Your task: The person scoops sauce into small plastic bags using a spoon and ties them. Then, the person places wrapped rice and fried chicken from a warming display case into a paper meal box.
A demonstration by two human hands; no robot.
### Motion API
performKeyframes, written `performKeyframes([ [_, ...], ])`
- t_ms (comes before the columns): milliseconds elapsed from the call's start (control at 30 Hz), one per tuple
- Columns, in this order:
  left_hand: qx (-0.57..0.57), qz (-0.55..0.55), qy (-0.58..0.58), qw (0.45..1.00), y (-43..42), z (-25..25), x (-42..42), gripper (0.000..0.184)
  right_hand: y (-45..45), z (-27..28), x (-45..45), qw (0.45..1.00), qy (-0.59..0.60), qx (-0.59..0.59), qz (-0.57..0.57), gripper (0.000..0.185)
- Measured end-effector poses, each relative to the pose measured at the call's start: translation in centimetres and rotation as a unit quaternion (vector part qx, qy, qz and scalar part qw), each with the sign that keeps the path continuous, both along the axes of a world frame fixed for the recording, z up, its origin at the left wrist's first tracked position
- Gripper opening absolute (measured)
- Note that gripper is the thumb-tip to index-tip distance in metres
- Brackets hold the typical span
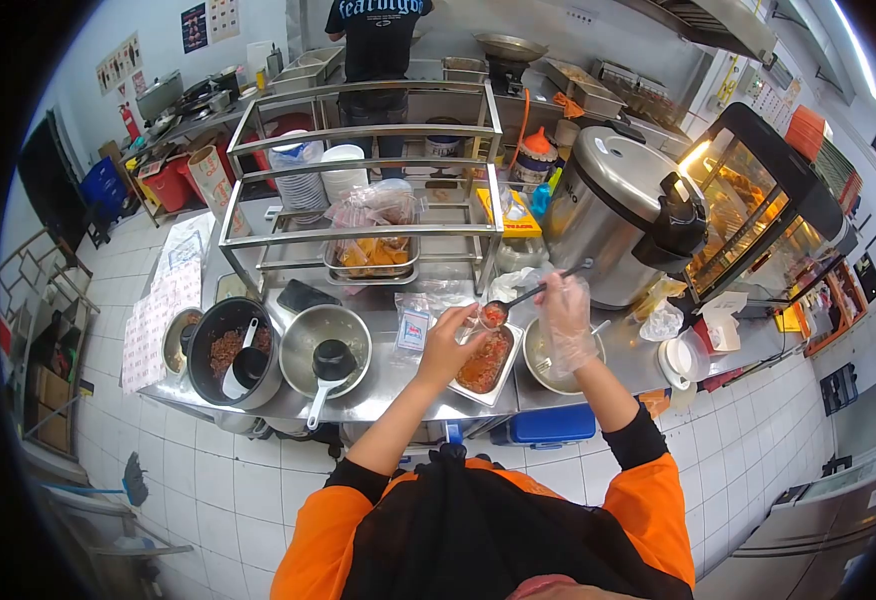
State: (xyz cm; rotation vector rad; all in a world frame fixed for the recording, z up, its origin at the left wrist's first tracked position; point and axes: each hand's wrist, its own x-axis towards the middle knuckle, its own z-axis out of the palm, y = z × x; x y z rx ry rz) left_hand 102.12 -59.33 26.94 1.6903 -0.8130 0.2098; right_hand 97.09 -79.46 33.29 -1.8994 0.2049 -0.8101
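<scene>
My right hand (567, 318), in a clear plastic glove, is closed around the dark handle of a spoon (538, 292). The spoon's bowl, with red chunky sauce in it, is over a small clear cup (480, 324). Bare fingers of my left hand (452, 346) pinch this cup; its outline is partly hidden by the spoon and fingers. Just below both hands sits a rectangular metal pan (506, 378) holding more red sauce. Right of it, under my gloved hand, is a round metal bowl (562, 383) with a utensil leaning in it.
A metal bowl with a black-cupped scoop (334, 362) and a dark pot (205, 372) of minced food stand left. Behind are a steel rack (358, 237) and a tray of bagged food (373, 262). A large steel cooker (613, 215) stands right. Another person (378, 45) works at the back.
</scene>
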Motion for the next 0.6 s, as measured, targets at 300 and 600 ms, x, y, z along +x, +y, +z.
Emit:
performKeyframes([
  [300, -0.04, 0.024, 0.007, 0.999, -1.0, 1.1, -0.3, 0.059, 3.7, 7.1, -0.1, 0.972, 0.054, -0.229, 0.009, 0.033],
  [600, -0.055, 0.074, -0.034, 0.995, -2.6, 3.1, -1.4, 0.061, 4.5, 8.9, -0.2, 0.957, 0.021, -0.29, -0.008, 0.03],
])
